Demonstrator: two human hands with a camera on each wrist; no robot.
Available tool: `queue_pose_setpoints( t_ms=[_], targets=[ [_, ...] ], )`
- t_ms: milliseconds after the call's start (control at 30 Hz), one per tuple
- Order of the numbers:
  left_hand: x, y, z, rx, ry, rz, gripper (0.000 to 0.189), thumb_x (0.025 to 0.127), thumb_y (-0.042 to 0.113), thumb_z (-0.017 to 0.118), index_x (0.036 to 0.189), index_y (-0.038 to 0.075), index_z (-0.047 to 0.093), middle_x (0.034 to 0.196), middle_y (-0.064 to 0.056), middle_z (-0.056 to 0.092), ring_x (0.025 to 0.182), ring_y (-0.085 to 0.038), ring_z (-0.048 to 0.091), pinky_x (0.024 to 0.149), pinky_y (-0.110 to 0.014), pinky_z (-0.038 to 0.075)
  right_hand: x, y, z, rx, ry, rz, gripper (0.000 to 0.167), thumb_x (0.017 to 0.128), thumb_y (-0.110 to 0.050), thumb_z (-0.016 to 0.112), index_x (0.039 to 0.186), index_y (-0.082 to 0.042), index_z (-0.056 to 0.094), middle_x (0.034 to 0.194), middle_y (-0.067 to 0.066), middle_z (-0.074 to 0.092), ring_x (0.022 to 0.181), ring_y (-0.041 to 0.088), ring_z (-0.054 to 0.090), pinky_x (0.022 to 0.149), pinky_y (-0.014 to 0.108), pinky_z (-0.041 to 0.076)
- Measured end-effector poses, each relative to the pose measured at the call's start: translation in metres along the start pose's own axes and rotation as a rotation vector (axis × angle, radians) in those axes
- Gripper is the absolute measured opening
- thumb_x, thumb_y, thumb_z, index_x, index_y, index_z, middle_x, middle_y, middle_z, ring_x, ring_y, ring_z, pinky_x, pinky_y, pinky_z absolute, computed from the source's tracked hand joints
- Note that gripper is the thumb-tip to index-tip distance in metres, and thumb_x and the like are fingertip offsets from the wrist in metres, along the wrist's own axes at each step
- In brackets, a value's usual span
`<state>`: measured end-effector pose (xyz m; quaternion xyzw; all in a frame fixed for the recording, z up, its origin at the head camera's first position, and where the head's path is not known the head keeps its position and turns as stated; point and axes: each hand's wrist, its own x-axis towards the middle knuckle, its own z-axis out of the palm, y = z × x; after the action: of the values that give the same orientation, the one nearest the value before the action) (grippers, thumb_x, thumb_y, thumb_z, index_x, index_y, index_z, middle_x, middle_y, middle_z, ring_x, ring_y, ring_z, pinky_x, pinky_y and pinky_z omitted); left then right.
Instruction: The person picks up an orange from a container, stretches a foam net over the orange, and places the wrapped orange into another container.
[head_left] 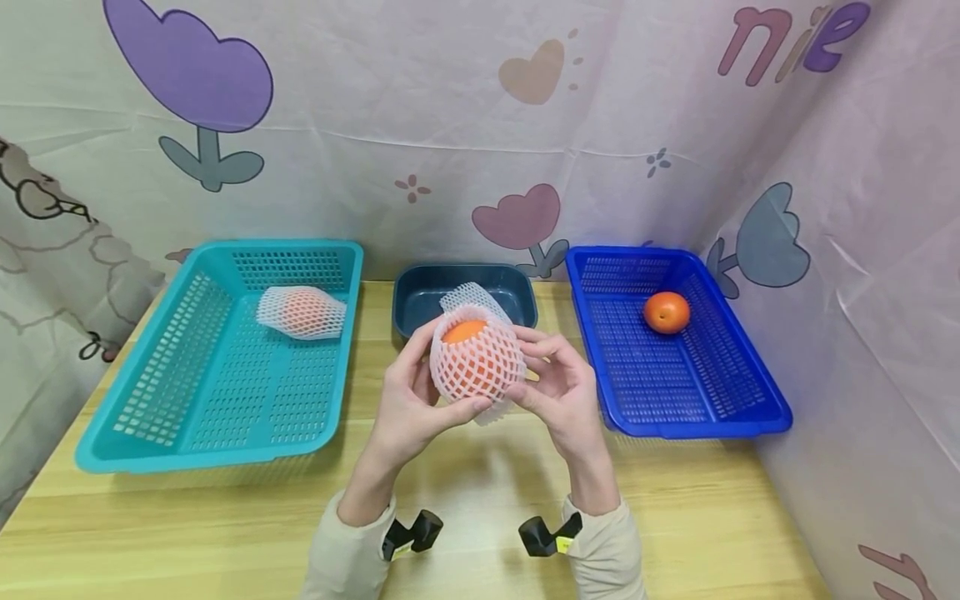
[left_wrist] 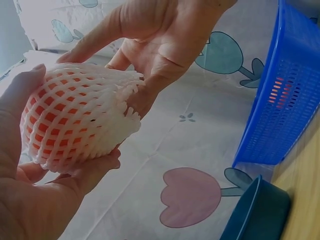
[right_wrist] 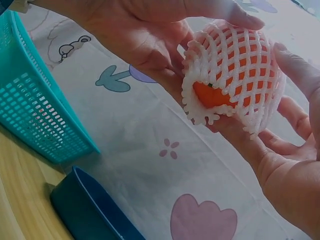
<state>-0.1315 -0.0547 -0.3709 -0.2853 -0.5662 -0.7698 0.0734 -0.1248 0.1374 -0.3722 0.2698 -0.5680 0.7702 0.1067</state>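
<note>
Both hands hold an orange-red round fruit (head_left: 465, 332) in a white foam net sleeve (head_left: 480, 367), raised in front of the dark teal tray. My left hand (head_left: 408, 400) grips its left side, thumb toward me and fingers behind. On the other side my right hand (head_left: 558, 387) grips the sleeve, its thumb at the lower edge. The right wrist view shows bare fruit (right_wrist: 212, 95) through an opening in the netting. Another foam net (head_left: 468, 294) overlaps the tray behind the held fruit, partly hidden by it.
On the left stands a turquoise basket (head_left: 258, 454) with a netted fruit (head_left: 303, 312) inside. A blue basket (head_left: 701, 429) on the right contains one bare orange-red fruit (head_left: 667, 312). Between them, the dark teal tray (head_left: 420, 287) stands by the patterned cloth backdrop (head_left: 360, 192).
</note>
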Motion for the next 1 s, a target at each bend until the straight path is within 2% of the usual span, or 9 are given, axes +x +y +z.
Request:
queue_pose_setpoints(
  t_ms=[167,267,433,600,800,1000],
  targets=[
    [-0.0007,-0.0008,0.0011,0.010,0.010,0.002,0.088,0.070,-0.003,0.086,0.142,0.002,0.036,0.139,-0.018,0.047,0.123,-0.033,0.051,0.101,-0.041,0.049,-0.0004,0.0014,-0.0003,0.003,0.006,0.000,0.031,0.084,-0.020,0.081,0.110,-0.016,0.063,0.133,0.013,0.057,0.119,0.032,0.058,0.086,0.045,0.056],
    [-0.0018,0.0000,0.0017,0.018,0.023,0.000,0.088,0.068,-0.007,0.085,0.139,0.002,0.035,0.138,-0.018,0.048,0.123,-0.033,0.051,0.101,-0.040,0.049,-0.0002,0.0031,0.0001,0.034,-0.002,-0.003,0.034,0.083,-0.018,0.081,0.111,-0.014,0.062,0.134,0.014,0.055,0.119,0.032,0.057,0.085,0.043,0.057],
    [-0.0007,0.0029,0.0017,0.048,0.020,0.028,0.088,0.062,-0.017,0.083,0.136,-0.002,0.039,0.135,-0.018,0.051,0.120,-0.034,0.052,0.100,-0.041,0.049,0.0005,0.0060,0.0012,0.115,-0.026,-0.002,0.052,0.080,-0.010,0.083,0.124,-0.008,0.055,0.134,0.014,0.052,0.121,0.032,0.056,0.089,0.041,0.056],
    [0.0019,0.0049,0.0005,0.059,-0.009,0.052,0.088,0.062,-0.019,0.081,0.139,-0.002,0.042,0.136,-0.018,0.049,0.120,-0.035,0.051,0.100,-0.041,0.050,0.0006,0.0064,0.0013,0.119,-0.041,0.035,0.069,0.080,-0.010,0.084,0.138,-0.004,0.047,0.134,0.012,0.050,0.117,0.027,0.058,0.088,0.040,0.056],
    [0.0025,0.0049,-0.0004,0.051,-0.034,0.061,0.088,0.063,-0.021,0.079,0.141,-0.002,0.044,0.140,-0.018,0.047,0.122,-0.035,0.049,0.100,-0.041,0.049,0.0002,0.0065,0.0011,0.085,-0.059,0.035,0.066,0.079,-0.012,0.085,0.137,-0.005,0.053,0.136,0.012,0.049,0.119,0.028,0.057,0.089,0.040,0.056],
    [0.0029,0.0047,-0.0017,0.060,-0.059,0.085,0.092,0.061,-0.022,0.079,0.143,-0.002,0.043,0.140,-0.019,0.046,0.122,-0.036,0.048,0.101,-0.040,0.049,-0.0010,0.0071,-0.0016,0.015,-0.063,-0.008,0.061,0.079,-0.014,0.085,0.133,-0.009,0.058,0.139,0.012,0.051,0.126,0.030,0.053,0.099,0.039,0.050]
  ],
)
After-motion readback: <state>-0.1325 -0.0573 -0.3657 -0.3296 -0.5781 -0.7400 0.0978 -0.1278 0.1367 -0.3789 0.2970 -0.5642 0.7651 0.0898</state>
